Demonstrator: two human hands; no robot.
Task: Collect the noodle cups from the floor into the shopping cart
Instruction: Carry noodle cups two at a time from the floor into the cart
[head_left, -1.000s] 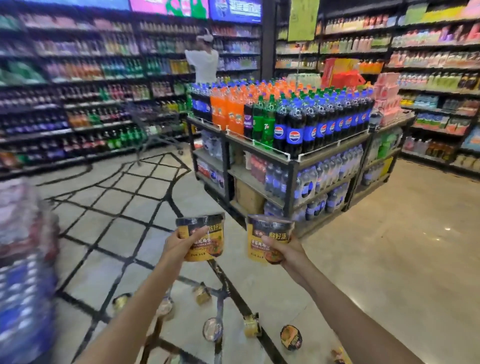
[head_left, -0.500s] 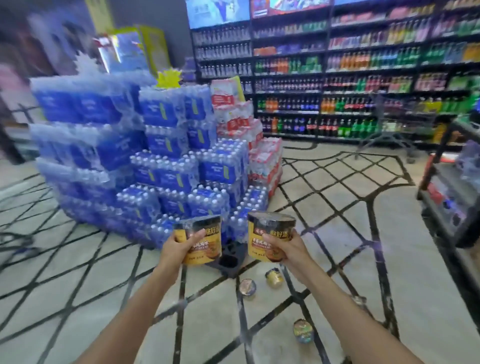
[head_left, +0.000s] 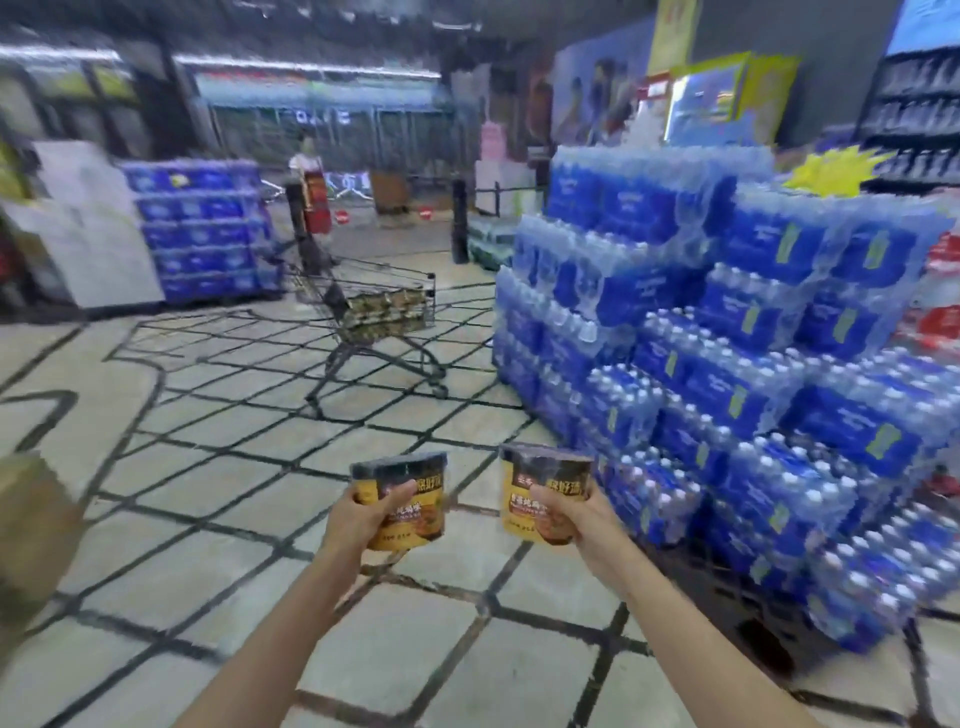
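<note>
At lower centre, the left hand (head_left: 358, 519) grips one noodle cup (head_left: 410, 501), fingers curled round it; the right hand (head_left: 584, 525) grips another cup (head_left: 540, 499) likewise. The shopping cart (head_left: 382, 306), cups already inside, stands mid-frame on the floor (head_left: 208, 441), beside stacked water packs (head_left: 727, 364).

Two yellow-and-black round noodle cups with dark lids are held up, one in the left hand (head_left: 358, 519) and one in the right hand (head_left: 582, 525): the left noodle cup (head_left: 408, 501) and the right noodle cup (head_left: 543, 499). One grey wire shopping cart (head_left: 374, 306) stands on the tiled floor (head_left: 218, 457), with more yellow-and-black cups inside it, too blurred to count. Two stacks of blue shrink-wrapped water-bottle packs show: one large stepped stack (head_left: 727, 364) on the right and one smaller stack (head_left: 202, 228) far left. One person in a red apron (head_left: 311, 192) stands behind the cart.
</note>
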